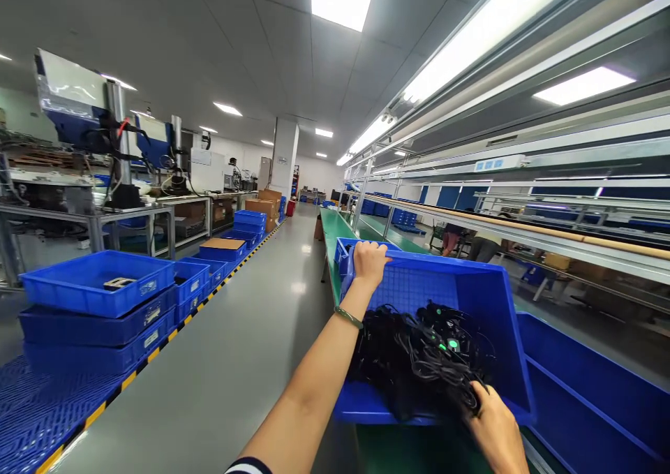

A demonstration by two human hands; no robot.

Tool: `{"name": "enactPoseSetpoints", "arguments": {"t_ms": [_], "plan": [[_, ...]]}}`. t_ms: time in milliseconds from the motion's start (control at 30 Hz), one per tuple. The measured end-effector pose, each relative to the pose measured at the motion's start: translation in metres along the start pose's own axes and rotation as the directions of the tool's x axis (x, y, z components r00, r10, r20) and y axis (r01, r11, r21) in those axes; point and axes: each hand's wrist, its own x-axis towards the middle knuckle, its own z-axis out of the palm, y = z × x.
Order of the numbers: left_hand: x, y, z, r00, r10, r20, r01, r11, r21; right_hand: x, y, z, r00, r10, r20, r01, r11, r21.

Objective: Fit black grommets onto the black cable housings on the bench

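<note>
closest, your right hand [496, 418] showed at the lower edge, its thumb and fingers grasping the near end of a tangle of black cables [403, 348]. the cables lay heaped in a tilted blue bin [486, 313], whose open side faced you, and a blurred part of them hung over its lower rim, beside your fingers. two bright green patches [453, 346] showed among the loops; what they were could not be told. your left arm, with a striped cuff [248, 467] and a green bangle [349, 317], stretched up along the bin's left side, and your left hand [369, 261] was clenched over the upper rim near that corner. a green bench top [408, 453] showed below the bin, and a second blue bin [591, 383] sat just to the right; whether the two touched was unclear.

farther off, to your left across the gray aisle [235, 355], blue crates [99, 285] stood stacked near a blue slatted mat [42, 418], behind yellow and black floor tape [151, 355]. beyond them you had blue and white machines [73, 104] on metal posts, then cardboard boxes [262, 209] near a white pillar [285, 156]. to your right, past the metal rails, people [484, 247] were partly visible.
</note>
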Motion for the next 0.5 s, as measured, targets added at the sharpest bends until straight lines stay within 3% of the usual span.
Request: {"name": "enactPoseSetpoints", "arguments": {"t_ms": [167,367,500], "plan": [[-0.001,0.001,0.000,0.999,-0.018,-0.026,0.018,0.999,-0.029,-0.054,0.021,0.016,0.997,-0.017,-0.082,-0.008,0.957,-0.290],[-0.003,0.003,-0.008,0.999,-0.041,-0.028,0.038,0.994,-0.101,-0.072,0.017,-0.007,0.988,0.128,0.088,-0.080,0.905,-0.418],[-0.006,0.007,-0.013,0.999,-0.040,-0.032,0.035,0.990,-0.134,-0.086,0.011,-0.018,0.969,0.206,0.139,-0.125,0.887,-0.445]]}}
